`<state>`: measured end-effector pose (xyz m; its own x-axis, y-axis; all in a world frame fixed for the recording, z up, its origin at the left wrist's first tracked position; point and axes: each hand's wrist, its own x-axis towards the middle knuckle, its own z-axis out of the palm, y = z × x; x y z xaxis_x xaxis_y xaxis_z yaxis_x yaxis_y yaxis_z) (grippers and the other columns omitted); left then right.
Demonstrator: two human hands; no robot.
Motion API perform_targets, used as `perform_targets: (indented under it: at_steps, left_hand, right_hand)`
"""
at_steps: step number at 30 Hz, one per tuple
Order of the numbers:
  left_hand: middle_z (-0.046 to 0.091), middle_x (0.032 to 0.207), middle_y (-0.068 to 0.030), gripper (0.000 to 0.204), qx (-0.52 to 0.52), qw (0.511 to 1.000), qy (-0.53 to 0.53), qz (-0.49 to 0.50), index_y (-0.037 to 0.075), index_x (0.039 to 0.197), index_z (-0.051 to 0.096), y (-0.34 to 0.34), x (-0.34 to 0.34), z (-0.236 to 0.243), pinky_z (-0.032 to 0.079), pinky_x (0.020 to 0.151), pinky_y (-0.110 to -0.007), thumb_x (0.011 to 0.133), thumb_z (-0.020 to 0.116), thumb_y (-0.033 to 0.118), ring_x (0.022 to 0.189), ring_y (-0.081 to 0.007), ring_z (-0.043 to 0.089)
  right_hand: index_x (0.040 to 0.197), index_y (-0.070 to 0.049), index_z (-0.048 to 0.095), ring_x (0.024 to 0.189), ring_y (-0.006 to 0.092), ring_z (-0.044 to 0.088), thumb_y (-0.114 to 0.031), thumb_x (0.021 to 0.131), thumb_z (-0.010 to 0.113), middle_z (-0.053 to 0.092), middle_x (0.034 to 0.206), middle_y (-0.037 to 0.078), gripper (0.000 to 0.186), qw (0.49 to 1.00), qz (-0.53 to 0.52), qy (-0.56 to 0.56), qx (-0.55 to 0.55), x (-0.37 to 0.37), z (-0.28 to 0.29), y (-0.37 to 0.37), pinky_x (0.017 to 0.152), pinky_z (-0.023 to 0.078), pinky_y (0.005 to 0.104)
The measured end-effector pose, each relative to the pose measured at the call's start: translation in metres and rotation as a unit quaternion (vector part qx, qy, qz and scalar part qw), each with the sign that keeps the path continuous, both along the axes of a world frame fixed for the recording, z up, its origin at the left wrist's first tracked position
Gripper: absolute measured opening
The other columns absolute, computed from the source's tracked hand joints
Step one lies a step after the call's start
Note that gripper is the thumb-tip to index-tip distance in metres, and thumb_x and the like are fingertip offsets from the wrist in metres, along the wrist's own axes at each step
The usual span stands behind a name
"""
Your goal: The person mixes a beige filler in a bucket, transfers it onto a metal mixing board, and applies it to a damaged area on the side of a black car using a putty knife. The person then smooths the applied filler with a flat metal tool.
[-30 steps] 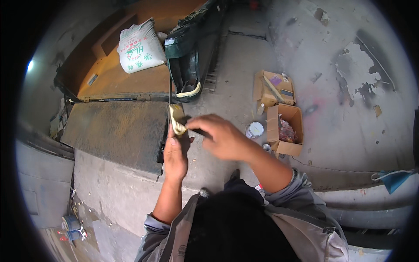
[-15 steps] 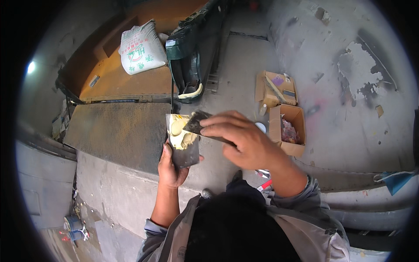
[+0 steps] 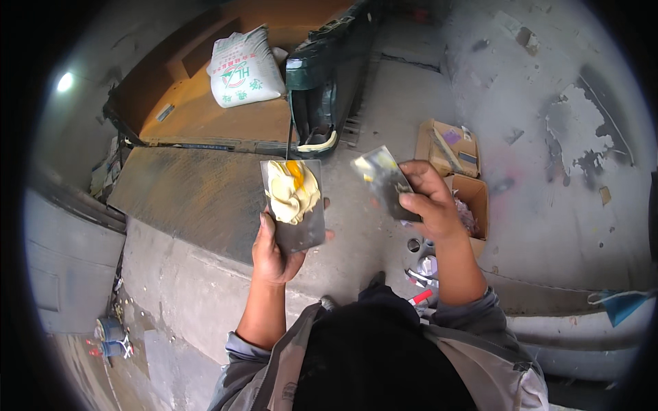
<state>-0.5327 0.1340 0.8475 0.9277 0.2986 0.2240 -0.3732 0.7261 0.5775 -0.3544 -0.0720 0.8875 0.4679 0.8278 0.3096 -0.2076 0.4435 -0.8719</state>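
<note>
My left hand (image 3: 269, 257) is closed around the lower part of a flat, dark rectangular putty board (image 3: 305, 236), thumb along its left edge and fingertips showing at the right. On the board's upper half sits a thick, cream-coloured heap of putty (image 3: 289, 198) with an orange-yellow streak near its top. To the right, apart from the board, my right hand (image 3: 439, 209) grips a flat putty scraper (image 3: 392, 195) between thumb and fingers. Pale smears mark the scraper's tilted far end, which is slightly blurred.
Ahead, a white sack (image 3: 245, 75) lies in a rusty truck bed (image 3: 219, 127) with a lowered tailgate (image 3: 181, 198). Beside it stands a dark green body panel (image 3: 305, 82). Two cardboard boxes (image 3: 478, 233) sit beyond my right hand. A blue cloth piece (image 3: 625, 309) hangs far right.
My right hand has moved right, taking the scraper off the putty and turning its smeared face into view. The orange streak now shows on the heap. The board stays in my left hand.
</note>
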Motion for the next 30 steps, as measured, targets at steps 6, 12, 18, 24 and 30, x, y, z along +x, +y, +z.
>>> perform_targets:
  at_steps: [6, 12, 18, 24, 30]
  left_hand:
    - [0.04, 0.148, -0.0172, 0.073, 0.167, 0.976, 0.006, 0.141, 0.003, 0.149, 0.026, -0.025, 0.019, -0.006, 0.033, 0.111, -0.044, 0.1, 0.034, 0.056, 0.134, -0.0309, 0.042]
    - [0.05, 0.138, -0.019, 0.066, 0.44, 0.871, 0.022, 0.215, -0.006, 0.145, 0.033, -0.022, 0.025, -0.023, 0.033, 0.109, -0.036, 0.102, 0.043, 0.043, 0.129, -0.0284, 0.047]
    - [0.059, 0.125, -0.0205, 0.068, 0.09, 0.984, 0.136, -0.073, -0.002, 0.141, 0.041, 0.0, 0.005, -0.018, 0.055, 0.079, -0.042, 0.094, 0.057, 0.045, 0.11, -0.0347, 0.062]
    - [0.056, 0.127, -0.0221, 0.072, -0.13, 0.963, -0.013, -0.236, 0.01, 0.143, 0.039, -0.003, -0.008, -0.044, 0.057, 0.067, -0.055, 0.09, 0.056, 0.056, 0.098, -0.0479, 0.064]
    - [0.056, 0.129, -0.0176, 0.07, -0.113, 0.969, 0.013, -0.22, 0.014, 0.142, 0.041, -0.006, -0.007, -0.049, 0.055, 0.07, -0.057, 0.09, 0.056, 0.057, 0.102, -0.0478, 0.062]
  right_hand:
    - [0.135, -0.005, 0.046, 0.111, 0.0138, 0.056, 0.002, 0.084, 0.06, 0.057, 0.125, 0.008, 0.053, 0.979, 0.051, 0.143, -0.135, -0.04, -0.045, 0.019, 0.093, 0.045, 0.0289]
    - [0.136, -0.003, 0.043, 0.112, 0.0196, 0.059, 0.004, 0.083, 0.057, 0.058, 0.125, 0.012, 0.055, 0.977, 0.062, 0.205, -0.017, -0.025, -0.029, 0.036, 0.096, 0.048, 0.0329]
    - [0.133, -0.001, 0.046, 0.12, 0.0232, 0.056, 0.003, 0.084, 0.059, 0.057, 0.129, 0.014, 0.05, 0.996, -0.046, -0.061, 0.052, -0.003, 0.015, 0.006, 0.104, 0.043, 0.0369]
    - [0.122, -0.002, 0.057, 0.124, 0.0283, 0.055, 0.008, 0.076, 0.057, 0.06, 0.129, 0.014, 0.047, 0.943, 0.052, -0.327, 0.023, -0.03, 0.034, 0.021, 0.106, 0.041, 0.0403]
    - [0.121, -0.005, 0.059, 0.12, 0.0319, 0.056, 0.005, 0.07, 0.057, 0.062, 0.125, 0.015, 0.052, 0.903, -0.008, -0.418, -0.099, -0.012, 0.017, 0.028, 0.103, 0.044, 0.0385]
